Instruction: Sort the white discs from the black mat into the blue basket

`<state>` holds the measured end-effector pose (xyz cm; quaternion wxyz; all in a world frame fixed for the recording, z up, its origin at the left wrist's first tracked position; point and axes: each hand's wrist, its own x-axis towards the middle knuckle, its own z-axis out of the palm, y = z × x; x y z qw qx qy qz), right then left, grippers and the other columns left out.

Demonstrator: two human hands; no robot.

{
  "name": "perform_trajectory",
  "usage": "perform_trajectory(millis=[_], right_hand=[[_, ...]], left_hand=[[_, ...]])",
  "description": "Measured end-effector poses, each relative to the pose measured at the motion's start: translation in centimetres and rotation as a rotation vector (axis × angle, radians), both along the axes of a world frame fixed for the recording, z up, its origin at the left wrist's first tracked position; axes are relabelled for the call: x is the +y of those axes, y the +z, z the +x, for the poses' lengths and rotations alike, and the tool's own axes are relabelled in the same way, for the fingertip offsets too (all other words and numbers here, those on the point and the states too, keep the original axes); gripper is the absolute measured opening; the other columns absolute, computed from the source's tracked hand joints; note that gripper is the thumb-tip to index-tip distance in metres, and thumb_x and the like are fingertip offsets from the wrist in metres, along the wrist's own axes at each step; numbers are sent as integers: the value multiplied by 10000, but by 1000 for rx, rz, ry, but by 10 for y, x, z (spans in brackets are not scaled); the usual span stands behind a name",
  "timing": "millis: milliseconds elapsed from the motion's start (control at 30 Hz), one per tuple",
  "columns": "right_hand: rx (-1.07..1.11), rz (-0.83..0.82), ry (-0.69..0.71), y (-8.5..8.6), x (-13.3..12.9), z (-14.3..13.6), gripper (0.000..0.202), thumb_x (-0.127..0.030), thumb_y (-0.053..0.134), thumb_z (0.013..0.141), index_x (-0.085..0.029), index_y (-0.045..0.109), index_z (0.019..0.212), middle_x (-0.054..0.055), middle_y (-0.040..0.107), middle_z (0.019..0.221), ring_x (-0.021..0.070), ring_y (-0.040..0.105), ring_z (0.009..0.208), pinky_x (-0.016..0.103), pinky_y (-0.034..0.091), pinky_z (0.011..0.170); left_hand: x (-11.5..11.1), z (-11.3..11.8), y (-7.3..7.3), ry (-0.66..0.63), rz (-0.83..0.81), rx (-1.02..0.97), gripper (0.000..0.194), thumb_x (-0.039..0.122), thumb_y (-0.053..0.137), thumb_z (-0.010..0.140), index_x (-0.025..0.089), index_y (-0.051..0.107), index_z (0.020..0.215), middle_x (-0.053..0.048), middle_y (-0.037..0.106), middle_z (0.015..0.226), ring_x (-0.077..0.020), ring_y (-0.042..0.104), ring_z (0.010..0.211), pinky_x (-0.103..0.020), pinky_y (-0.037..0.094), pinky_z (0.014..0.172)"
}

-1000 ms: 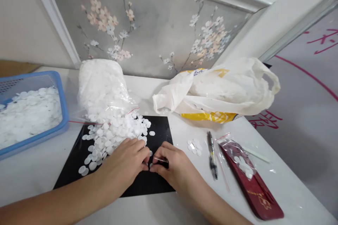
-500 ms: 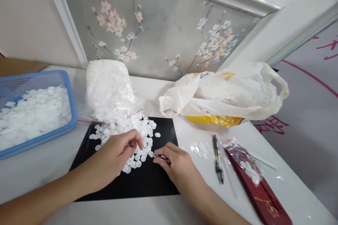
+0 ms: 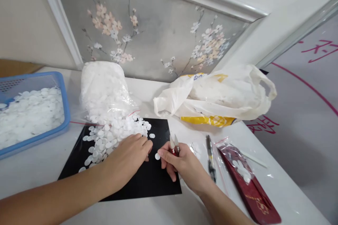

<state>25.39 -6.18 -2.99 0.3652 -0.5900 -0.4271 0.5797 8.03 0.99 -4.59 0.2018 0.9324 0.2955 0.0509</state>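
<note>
My right hand (image 3: 176,161) is closed around small scissors (image 3: 174,144) with red on the handles, their blades pointing away from me and slightly apart. A single white disc (image 3: 157,156) is at the tips of its thumb and finger. My left hand (image 3: 134,151) rests over the near right side of a pile of white discs (image 3: 105,137), its fingers curled down; whatever they hold, if anything, is hidden. Beneath both hands lies a black mat (image 3: 148,182). The pile spills from a clear bag (image 3: 104,81) full of discs.
On the left stands a blue basket (image 3: 66,112) of white discs. A white and yellow plastic bag (image 3: 219,95) lies at the back against the wall panel. To the right are a pen (image 3: 210,158), a dark red case (image 3: 256,200) and a small clear bag (image 3: 237,158) on it.
My left hand has moved right and turned palm down over the mat. My right hand has turned, so the scissors point away from me, and a white disc shows at its fingertips. The view shifted slightly.
</note>
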Motion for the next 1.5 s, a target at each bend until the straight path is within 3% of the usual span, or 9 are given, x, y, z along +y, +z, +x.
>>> perform_trajectory(millis=[100, 200, 333, 433, 600, 1000, 1200, 1333, 1500], right_hand=[[84, 13, 22, 1, -1, 3, 372, -459, 604, 848, -184, 512, 616, -85, 459, 379, 56, 362, 325, 222, 225, 441], [140, 30, 39, 1, -4, 3, 402, -487, 602, 860, -179, 508, 619, -86, 456, 369, 48, 363, 314, 217, 224, 438], [178, 35, 20, 3, -8, -2, 410, -525, 625, 840, -179, 497, 662, -69, 546, 484, 36, 409, 307, 195, 241, 397], [171, 32, 1, 3, -10, -10, 414, -560, 637, 815, -187, 498, 701, -61, 574, 538, 46, 438, 302, 182, 236, 342], [182, 45, 21, -1, -12, -16, 420, -557, 598, 851, -181, 489, 699, -52, 579, 536, 44, 448, 305, 171, 236, 337], [124, 258, -222, -1, -9, -6, 285, -444, 626, 866, -207, 486, 939, 37, 725, 840, 103, 592, 510, 236, 415, 524], [-83, 374, -84, 6, -15, -25, 91, -238, 676, 806, -190, 647, 734, 7, 622, 810, 80, 535, 503, 226, 442, 501], [-96, 478, 97, 11, -16, -41, 94, -245, 633, 847, -195, 708, 820, 13, 560, 859, 97, 592, 588, 222, 487, 561], [-285, 414, -120, 14, -15, -37, 204, -346, 511, 932, -204, 603, 817, -41, 515, 626, 113, 484, 576, 220, 396, 549]], left_hand=[[-1, 1, 4, 16, -42, -18, 203, 74, 458, 871, 214, 450, 723, -18, 563, 756, -202, 516, 728, -328, 371, 673], [-9, -1, 21, 121, -216, -56, 135, 158, 406, 905, 222, 431, 790, 11, 553, 746, -163, 498, 653, -286, 357, 588], [-21, -6, 39, 358, -974, -270, 62, 169, 431, 831, 222, 452, 855, 43, 594, 724, -131, 502, 645, -258, 355, 589], [-30, -8, 40, 389, -1203, -333, 56, 189, 451, 835, 199, 495, 869, 25, 631, 756, -117, 497, 643, -252, 332, 583], [-37, -11, 34, 413, -1216, -421, 260, 431, 517, 905, 194, 473, 807, 18, 645, 735, -98, 470, 603, -249, 310, 582], [-38, -13, 34, 541, -1323, -486, 207, 345, 515, 870, 199, 438, 745, 4, 670, 650, -92, 469, 539, -238, 227, 494], [-40, -14, 31, 597, -1455, -588, 185, 332, 546, 834, 190, 485, 733, 9, 637, 637, -94, 538, 535, -219, 290, 487], [-38, -18, 34, 627, -1527, -705, 249, 411, 615, 825, 194, 510, 762, 62, 534, 605, -80, 525, 554, -204, 345, 531], [-37, -20, 40, 635, -1385, -719, 252, 384, 596, 858, 185, 493, 741, 22, 631, 653, -41, 364, 470, -198, 209, 469]])
